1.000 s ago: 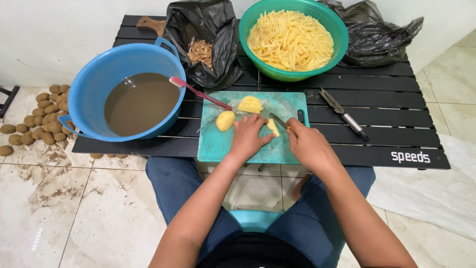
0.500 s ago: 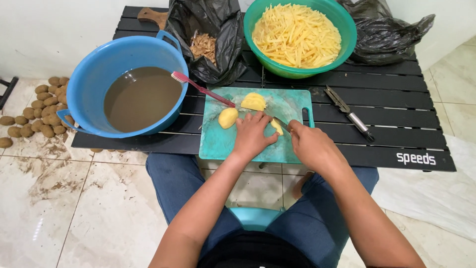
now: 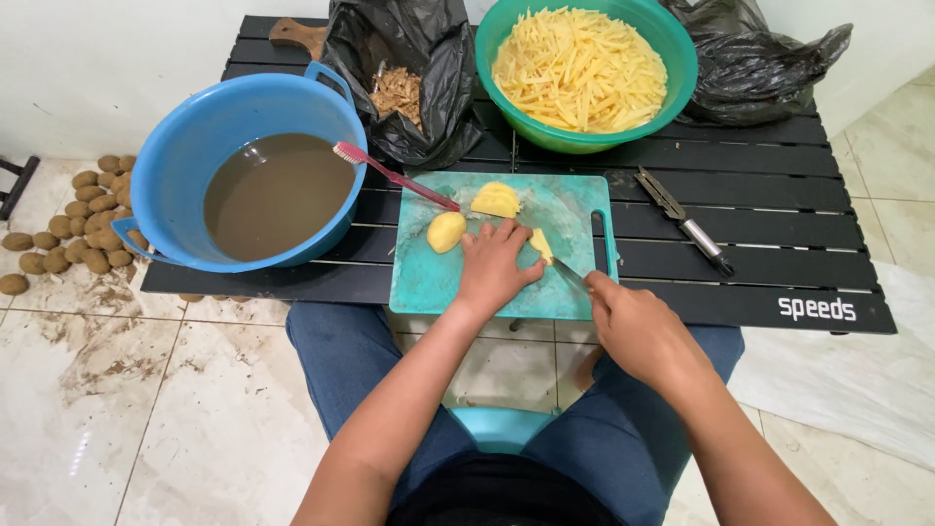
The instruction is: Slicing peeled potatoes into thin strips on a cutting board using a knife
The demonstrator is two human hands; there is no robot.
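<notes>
While the left hand (image 3: 492, 268) pinned the potato piece (image 3: 541, 244) flat, fingers spread, the knife (image 3: 568, 274) was gripped in the closed right hand (image 3: 638, 331), blade just right of it.

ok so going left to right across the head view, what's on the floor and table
unpeeled potatoes on the floor → blue tub of murky water → black bag with peelings → green bowl of cut potato strips → peeler → second black bag
</notes>
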